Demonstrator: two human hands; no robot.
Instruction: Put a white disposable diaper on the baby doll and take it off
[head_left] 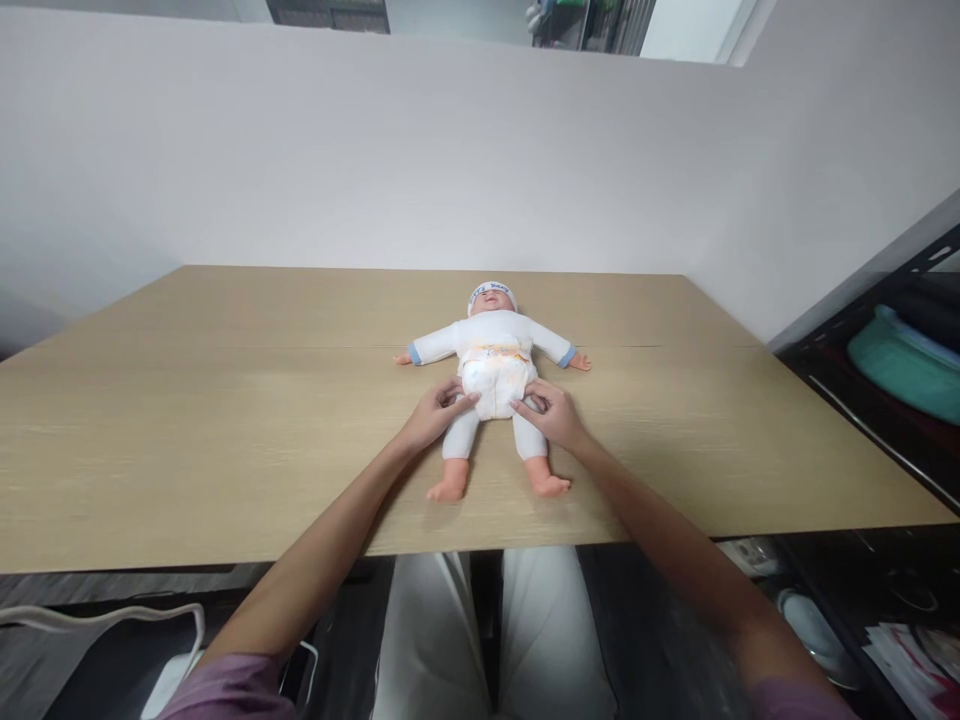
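A baby doll (pixel 493 338) in a white suit and headband lies on its back on the wooden table (pixel 225 430), arms spread, feet toward me. It wears a white diaper (pixel 495 385). My left hand (pixel 435 412) pinches the diaper's left edge at the hip, fingers closed. At the opposite hip my right hand (pixel 550 412) grips the diaper's right edge, fingers also pressed together.
A white wall (pixel 375 160) stands behind the table. A dark shelf (pixel 885 400) at the right holds a teal object (pixel 904 360). Below the front edge are my white trousers (pixel 480 640), a white cable (pixel 105 615) at left and papers (pixel 911 665) at right.
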